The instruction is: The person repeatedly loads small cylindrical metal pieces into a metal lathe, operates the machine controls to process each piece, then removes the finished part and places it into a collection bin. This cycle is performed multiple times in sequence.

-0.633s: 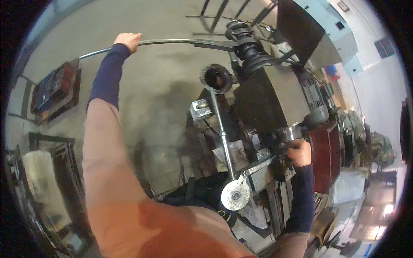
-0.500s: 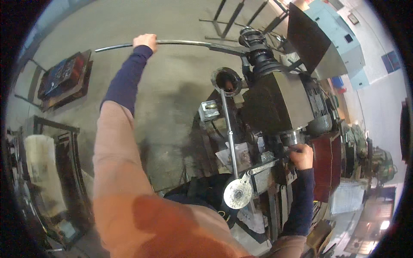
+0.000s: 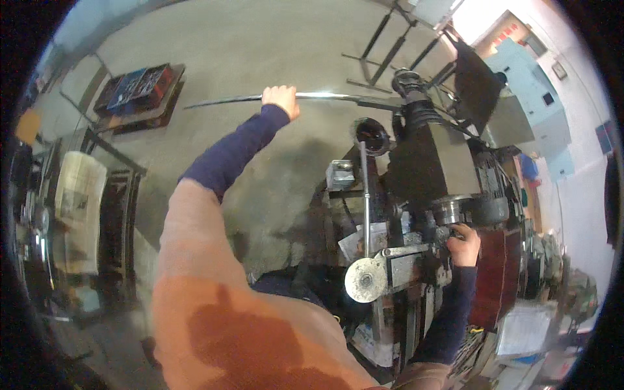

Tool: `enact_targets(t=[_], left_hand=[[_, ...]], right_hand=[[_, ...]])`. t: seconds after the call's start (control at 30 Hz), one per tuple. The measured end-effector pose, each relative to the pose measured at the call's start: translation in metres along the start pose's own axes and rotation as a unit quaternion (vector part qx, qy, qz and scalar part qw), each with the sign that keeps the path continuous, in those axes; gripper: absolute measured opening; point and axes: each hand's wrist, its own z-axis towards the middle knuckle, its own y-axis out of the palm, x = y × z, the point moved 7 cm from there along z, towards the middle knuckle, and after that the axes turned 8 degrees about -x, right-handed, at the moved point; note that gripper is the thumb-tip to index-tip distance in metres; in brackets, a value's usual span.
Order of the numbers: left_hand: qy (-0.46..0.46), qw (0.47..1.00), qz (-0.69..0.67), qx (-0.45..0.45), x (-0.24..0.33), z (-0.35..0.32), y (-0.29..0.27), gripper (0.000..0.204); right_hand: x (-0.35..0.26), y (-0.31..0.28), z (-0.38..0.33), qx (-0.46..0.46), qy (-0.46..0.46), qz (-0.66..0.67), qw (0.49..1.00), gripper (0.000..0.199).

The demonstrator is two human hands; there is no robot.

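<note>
My left hand (image 3: 281, 103) is wrapped around a long shiny metal bar (image 3: 227, 101), whose right end runs to the dark stepped spindle (image 3: 426, 107) of a machine. My right hand (image 3: 464, 246) is closed, fingers curled, at a dark part below the machine's bright metal collar (image 3: 448, 211); exactly what it grips is hidden. Between my arms, a slim steel rod (image 3: 366, 201) stands between a dark round cup (image 3: 372, 135) and a pale disc (image 3: 365, 279). The machine's boxy housing (image 3: 426, 159) lies just beyond my right hand.
A small grey box (image 3: 340, 174) is mounted beside the rod. At far left, a low platform (image 3: 133, 117) carries a dark crate. A metal frame (image 3: 123, 214) stands nearer on the left. Dark metal stands (image 3: 393, 49) rise behind the machine, and a dark red panel (image 3: 497, 279) stands at right.
The view has shifted, so the machine sits slightly farther right. My left hand appears closer to the machine along the bar. My right hand remains by the collar.
</note>
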Motion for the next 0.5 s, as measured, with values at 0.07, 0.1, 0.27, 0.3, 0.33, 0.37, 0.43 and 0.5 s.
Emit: enact_targets(t=[0.07,0.1,0.27,0.3,0.33,0.37,0.43,0.5], left_hand=[[0.080,0.986,-0.099,0.105,0.043,-0.025,-0.016,0.027],[0.127,0.952,-0.197,0.194,0.053,-0.051,-0.026,0.030],[0.069,0.940,-0.201,-0.266,0.075,-0.060,0.201,0.056],[0.079,0.921,-0.194,-0.330,0.094,-0.057,0.226,0.057],[0.102,0.931,-0.205,-0.284,0.088,-0.050,0.260,0.056],[0.099,0.937,-0.149,-0.299,0.126,-0.052,0.248,0.053],[0.110,0.929,-0.086,-0.342,0.135,-0.048,0.276,0.045],[0.170,0.913,-0.006,-0.370,0.158,-0.038,0.281,0.041]], right_hand=[[0.012,-0.022,-0.034,0.097,-0.039,0.052,0.993,0.037],[-0.004,-0.039,-0.052,0.145,-0.051,0.055,0.987,0.037],[-0.002,-0.071,-0.150,0.146,0.072,0.052,0.985,0.039],[0.002,-0.076,-0.173,0.128,0.112,0.051,0.984,0.040],[0.011,-0.077,-0.196,0.125,0.152,0.049,0.979,0.041],[0.018,-0.076,-0.233,0.118,0.209,0.037,0.970,0.042],[0.026,-0.076,-0.286,0.118,0.305,0.078,0.942,0.042],[0.026,-0.073,-0.349,0.136,0.340,0.080,0.927,0.039]])
